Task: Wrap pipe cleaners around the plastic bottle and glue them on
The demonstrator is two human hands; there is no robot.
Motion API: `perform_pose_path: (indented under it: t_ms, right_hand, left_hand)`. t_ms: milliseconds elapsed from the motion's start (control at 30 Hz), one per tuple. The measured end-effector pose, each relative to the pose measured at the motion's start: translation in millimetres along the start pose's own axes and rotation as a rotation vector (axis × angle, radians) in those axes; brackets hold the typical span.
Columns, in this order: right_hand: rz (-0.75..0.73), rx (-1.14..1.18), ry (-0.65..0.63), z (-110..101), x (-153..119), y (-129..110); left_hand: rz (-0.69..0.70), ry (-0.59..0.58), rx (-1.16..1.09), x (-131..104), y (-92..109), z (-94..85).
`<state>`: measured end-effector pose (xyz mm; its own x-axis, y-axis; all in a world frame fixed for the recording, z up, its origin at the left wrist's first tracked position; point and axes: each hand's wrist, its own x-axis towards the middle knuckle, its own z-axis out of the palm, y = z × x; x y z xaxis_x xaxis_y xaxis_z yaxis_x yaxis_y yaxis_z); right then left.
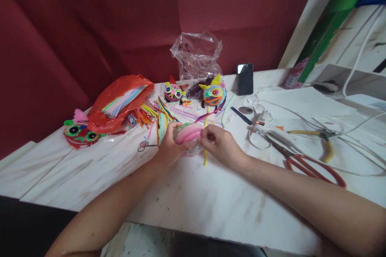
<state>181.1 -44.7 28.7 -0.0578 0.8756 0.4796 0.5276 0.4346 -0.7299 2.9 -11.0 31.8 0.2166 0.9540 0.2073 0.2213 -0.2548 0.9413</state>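
Note:
A round craft ball (189, 134), its upper side covered in pink pipe cleaner coils with some green at the top, is held just above the table's middle. My left hand (169, 143) is closed around its left side and underside. At the ball's right edge my right hand (221, 144) makes a pinch; whatever lies between thumb and finger is too small to make out. A yellow pipe cleaner (205, 157) hangs or lies just below the right fingers. The ball's lower part looks clear and bare, partly hidden by my fingers.
Finished-looking animal faces (81, 130) stand left and at the back. A red bag (120, 96) holds pipe cleaners; loose ones (164, 114) lie behind the ball. Small scissors (144, 145) are left; large scissors (313, 168), pliers (327, 144), cables and a phone (245, 79) are right.

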Motion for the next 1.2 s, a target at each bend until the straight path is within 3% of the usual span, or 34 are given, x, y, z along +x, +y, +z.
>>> perform_pose_path:
  t_ms: [167, 367, 533, 667, 867, 1033, 1133, 1200]
  right_hand:
    - [-0.04, 0.034, 0.005, -3, 4, 2]
    - [-0.115, -0.038, -0.003, -5, 3, 5]
    - [-0.371, -0.3, -0.015, -15, 6, 5]
    - [-0.523, -0.413, 0.095, -29, 16, 3]
    - [-0.397, -0.334, 0.32, -59, 21, -13]
    - [-0.244, -0.226, 0.509, -91, 22, -29]
    - [-0.229, -0.246, 0.643, -121, 29, -33]
    - [-0.188, -0.262, 0.655, -142, 33, -27]
  left_hand:
    - [0.056, 0.069, -0.068, 1, -9, -0.9]
    - [0.07, 0.054, -0.014, 2, -10, -2.3]
    - [0.07, 0.017, -0.054, 3, -14, -1.2]
    - [-0.075, 0.002, -0.249, 4, -11, 0.3]
    - [-0.233, 0.051, -0.482, 11, -12, -3.1]
    - [-0.23, 0.073, -0.547, 14, -14, -6.7]
    - [-0.203, 0.117, -0.543, 16, -12, -6.5]
    - [-0.191, 0.126, -0.546, 17, -12, -5.4]
